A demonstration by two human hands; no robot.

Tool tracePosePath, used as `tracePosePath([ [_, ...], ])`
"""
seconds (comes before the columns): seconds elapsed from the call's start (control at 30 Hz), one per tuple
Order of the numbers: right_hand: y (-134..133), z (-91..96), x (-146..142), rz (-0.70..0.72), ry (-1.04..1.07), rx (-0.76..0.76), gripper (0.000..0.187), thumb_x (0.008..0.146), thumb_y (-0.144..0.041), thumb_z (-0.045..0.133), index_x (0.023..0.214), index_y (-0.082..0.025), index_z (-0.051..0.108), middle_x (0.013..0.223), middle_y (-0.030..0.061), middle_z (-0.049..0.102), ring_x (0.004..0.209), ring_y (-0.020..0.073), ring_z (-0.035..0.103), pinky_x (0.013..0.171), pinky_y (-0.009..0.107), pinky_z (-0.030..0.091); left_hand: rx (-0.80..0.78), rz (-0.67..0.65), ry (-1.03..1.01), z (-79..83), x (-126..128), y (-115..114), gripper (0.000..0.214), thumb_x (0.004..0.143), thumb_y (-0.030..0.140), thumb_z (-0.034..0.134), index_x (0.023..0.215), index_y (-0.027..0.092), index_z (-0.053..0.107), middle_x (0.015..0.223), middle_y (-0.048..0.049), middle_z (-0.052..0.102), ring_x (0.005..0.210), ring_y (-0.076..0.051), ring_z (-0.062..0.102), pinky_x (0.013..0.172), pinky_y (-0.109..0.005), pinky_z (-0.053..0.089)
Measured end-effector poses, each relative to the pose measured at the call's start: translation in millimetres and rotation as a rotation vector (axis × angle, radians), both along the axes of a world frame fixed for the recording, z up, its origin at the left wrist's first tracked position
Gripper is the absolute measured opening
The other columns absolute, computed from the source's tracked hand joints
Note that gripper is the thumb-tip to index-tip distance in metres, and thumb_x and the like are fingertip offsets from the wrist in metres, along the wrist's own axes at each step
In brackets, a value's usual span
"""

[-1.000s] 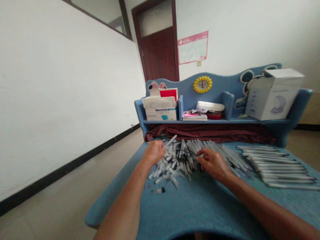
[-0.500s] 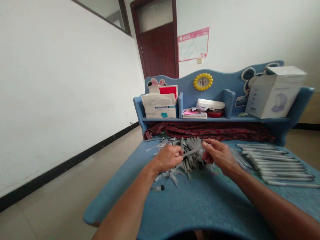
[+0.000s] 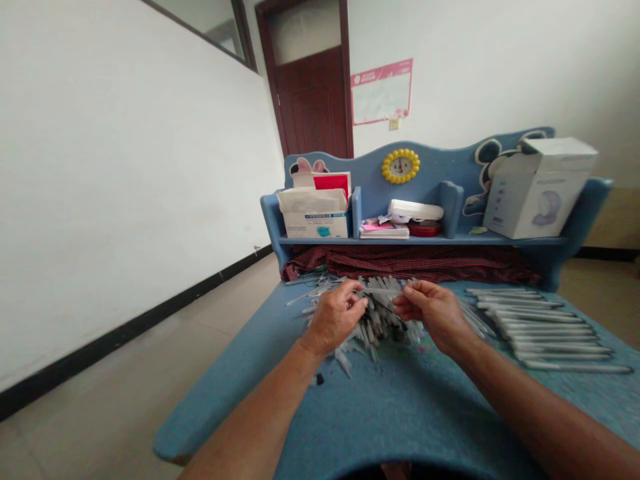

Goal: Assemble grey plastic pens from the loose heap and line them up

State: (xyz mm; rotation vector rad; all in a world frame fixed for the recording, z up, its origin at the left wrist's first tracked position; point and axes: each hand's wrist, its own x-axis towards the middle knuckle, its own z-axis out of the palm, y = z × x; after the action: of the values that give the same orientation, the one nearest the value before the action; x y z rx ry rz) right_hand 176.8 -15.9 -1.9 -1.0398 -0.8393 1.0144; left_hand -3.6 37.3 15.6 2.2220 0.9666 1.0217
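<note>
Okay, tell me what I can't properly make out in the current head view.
All in the head view:
Pale tube: blurred, its ends lost at the left hand and right hand.
Pile of pen parts: partly hidden by the left hand.
Black-ended piece: mostly covered by the left forearm.
Poster: print too small.
Right forearm: cut off by the picture edge.

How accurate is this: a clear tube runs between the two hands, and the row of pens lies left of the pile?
Wrong side: the row of pens lies right of the pile, as the head view shows. The clear tube does run between the left hand and right hand.
</note>
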Motion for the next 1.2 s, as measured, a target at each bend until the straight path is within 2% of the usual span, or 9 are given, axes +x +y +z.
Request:
tracePosePath([
  [0.1,-2.3,1.9,-4.9,-0.024,0.011,0.025,0.031,0.06,-0.039,0.07,0.073,-0.016,0.053,0.066,0.0037,0.067,0.053,0.0144,0.062,0.048,0.024,0.047,-0.243,-0.038,-0.193,2.7,4.5,-5.8,0.025,0.072,0.032,0.057,0.092,0.015,0.054,0.066,0.0008,0.06,0.044,-0.007,0.05,0.043,-0.017,0.036],
  [0.27,-9.8,1.5,-21.6,0.107,-0.046,0.054,0.031,0.06,-0.039,0.071,0.072,-0.017,0.053,0.066,0.0027,0.067,0.056,0.014,0.062,0.053,0.025,0.048,-0.77,-0.194,-0.378,1.7,8.0,-5.6,0.031,0.073,0.041,0.059,0.084,0.011,0.057,0.064,-0.0034,0.063,0.034,-0.004,0.045,0.033,-0.015,0.03],
  [0.4,-13.1,-2.5,-30.7,0.179,-0.173,0.099,0.028,0.063,-0.039,0.069,0.072,-0.017,0.053,0.062,-0.0001,0.064,0.056,0.0133,0.06,0.054,0.024,0.047,-0.984,-0.198,-0.631,-3.5,10.0,-1.1,0.025,0.072,0.032,0.063,0.087,0.012,0.057,0.058,0.0004,0.059,0.034,-0.003,0.043,0.034,-0.014,0.031],
  [0.47,-13.9,-2.1,-27.5,0.18,-0.338,0.129,0.025,0.07,-0.041,0.062,0.076,-0.017,0.055,0.06,-0.001,0.061,0.056,0.0129,0.058,0.053,0.024,0.045,-0.983,-0.176,-0.687,-3.7,9.7,0.7,0.019,0.072,0.028,0.063,0.078,0.012,0.055,0.053,0.0022,0.056,0.032,-0.002,0.041,0.032,-0.013,0.028],
  [0.57,-15.4,2.5,-12.6,0.069,-0.81,0.131,0.026,0.08,-0.043,0.049,0.081,-0.018,0.058,0.057,-0.0017,0.058,0.051,0.0118,0.054,0.049,0.022,0.038,-0.935,-0.136,-0.757,-0.4,6.4,3.7,0.019,0.071,0.026,0.064,0.07,0.013,0.051,0.051,0.0032,0.054,0.031,-0.001,0.039,0.032,-0.012,0.026],
  [0.67,-17.9,6.4,4.2,-0.067,-1.393,0.036,0.023,0.082,-0.039,0.048,0.077,-0.02,0.061,0.057,0.0004,0.06,0.054,0.0143,0.056,0.051,0.023,0.034,-0.915,-0.117,-0.822,3.7,1.6,7.0,0.019,0.071,0.026,0.064,0.07,0.013,0.051,0.051,0.0038,0.054,0.032,-0.001,0.039,0.032,-0.012,0.026],
  [0.77,-20.4,4.3,11.3,-0.066,-1.797,-0.092,0.018,0.08,-0.034,0.05,0.079,-0.02,0.062,0.063,0.0057,0.065,0.063,0.0194,0.061,0.055,0.025,0.034,-0.903,-0.099,-0.843,5.4,-1.2,8.6,0.018,0.071,0.025,0.064,0.07,0.013,0.05,0.05,0.0038,0.054,0.032,-0.002,0.039,0.032,-0.012,0.026],
  [0.9,-21.3,-4.5,6.6,-0.065,-1.963,-0.149,0.018,0.081,-0.031,0.049,0.086,-0.018,0.061,0.072,0.0109,0.067,0.069,0.0224,0.064,0.057,0.025,0.037,-0.88,-0.089,-0.819,4.3,-1.3,9.0,0.019,0.07,0.025,0.064,0.069,0.013,0.05,0.049,0.003,0.055,0.031,-0.002,0.039,0.032,-0.013,0.027],
  [1.2,-16.3,-10.2,6.2,-0.12,-1.944,-0.107,0.03,0.086,-0.028,0.036,0.075,-0.019,0.062,0.068,0.0108,0.067,0.064,0.0214,0.064,0.052,0.025,0.033,-0.863,-0.056,-0.811,0.5,-3.6,15.9,0.019,0.071,0.025,0.064,0.066,0.013,0.052,0.049,0.0016,0.055,0.03,-0.004,0.04,0.03,-0.014,0.028],
])
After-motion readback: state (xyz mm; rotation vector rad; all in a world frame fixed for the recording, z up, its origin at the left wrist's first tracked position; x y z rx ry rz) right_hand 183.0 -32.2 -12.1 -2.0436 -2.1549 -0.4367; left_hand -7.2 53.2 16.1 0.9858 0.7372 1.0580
